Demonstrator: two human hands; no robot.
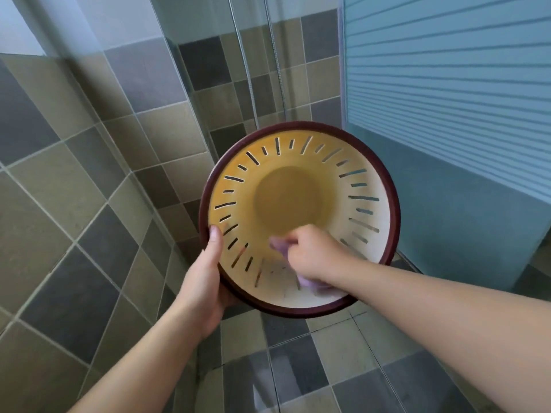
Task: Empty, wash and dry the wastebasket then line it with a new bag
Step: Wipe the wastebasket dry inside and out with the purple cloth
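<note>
Nearest the camera, two bare forearms reach in from the lower corners of the frame toward the wastebasket [299,219], which is held up off the tiled floor [328,368] at centre frame, its mouth tipped toward the viewer.

The left hand [208,272] clamps the dark red rim at the lower left, thumb hooked over the edge onto the slotted wall, fingers hidden behind. The right hand [313,254] is inside the basket at its lower wall, fingers curled tight round a pale purple cloth [310,283] that is blurred by motion; one end shows by the knuckles, the other trails under the wrist against the wall near the rim.

This looks like the wiping stage, probably drying, though I cannot tell whether the cloth or the plastic is wet. No bag or rubbish shows inside, so emptying appears done and lining is not yet done.

To do it well: keep the left grip firm so the basket does not spin under the wiping pressure; work the cloth round the wall in one direction, turning the basket by the rim to bring each untouched section to the bottom; push cloth into the narrow slots, where water would cling; finish on the round yellowish base, then the rim. Bunched cloth wipes poorly, so spreading it flat under the palm should cover more.

Behind, in the upper part, stand the tiled wall [89,144] and a glass shower screen [447,84].
</note>
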